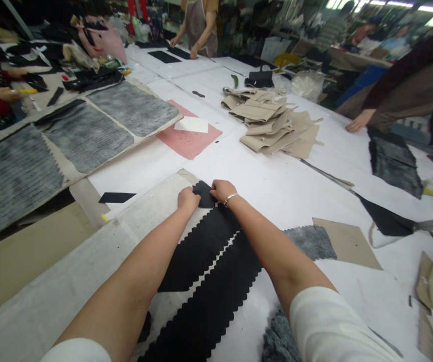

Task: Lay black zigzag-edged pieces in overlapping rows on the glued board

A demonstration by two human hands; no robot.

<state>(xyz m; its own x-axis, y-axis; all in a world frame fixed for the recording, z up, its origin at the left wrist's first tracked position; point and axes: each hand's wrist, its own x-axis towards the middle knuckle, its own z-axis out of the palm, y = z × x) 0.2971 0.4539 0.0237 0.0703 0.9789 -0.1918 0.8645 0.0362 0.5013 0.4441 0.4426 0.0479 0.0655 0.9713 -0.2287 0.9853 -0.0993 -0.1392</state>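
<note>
Both my hands grip one black zigzag-edged piece point(203, 195) of fabric or leather near the far end of a pale board point(137, 226). My left hand point(188, 199) is closed on its left edge, and my right hand point(224, 191), with a bracelet at the wrist, pinches its right edge. Two longer black strips point(201, 241) with scalloped edges lie just below, side by side with a narrow gap. My right forearm crosses over part of them. A grey fuzzy piece point(310, 242) and a beige piece point(346, 242) lie right of my right arm.
Beige cut pieces point(272, 120) are heaped ahead. A pink sheet point(189, 136) carries a white card point(191, 124). Grey fuzzy panels point(88, 133) lie on a board at left. Co-workers' hands point(361, 120) are at the right, far side and left. A small black strip point(117, 197) lies nearby.
</note>
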